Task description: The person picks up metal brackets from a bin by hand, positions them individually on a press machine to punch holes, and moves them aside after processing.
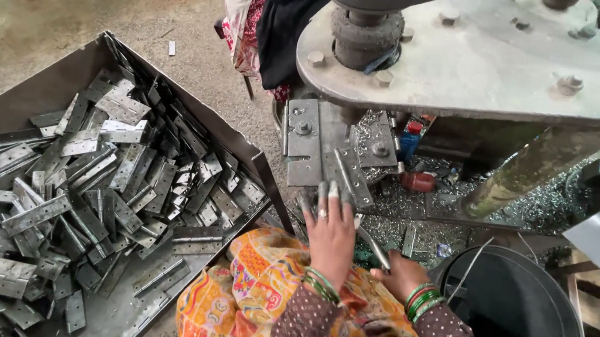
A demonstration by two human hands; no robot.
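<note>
No labels, signs or screens show; the only package-like things are a small blue container with a red cap [410,139] and a red bottle lying on its side [417,181] under the press.

The hinges [81,197] piled in the tray [17,98] are looking like bare grey metal, dull with a few brighter glints, and the tray itself is showing flat matt sheet metal. The press plate [489,69] is looking like thick, rough, grimy steel, with shiny metal shavings [533,208] littering the base. The bucket [522,318] is reading as smooth black plastic. The left hand [330,231] is resting on dull metal, with printed cloth [250,289] draping the lap.
</note>
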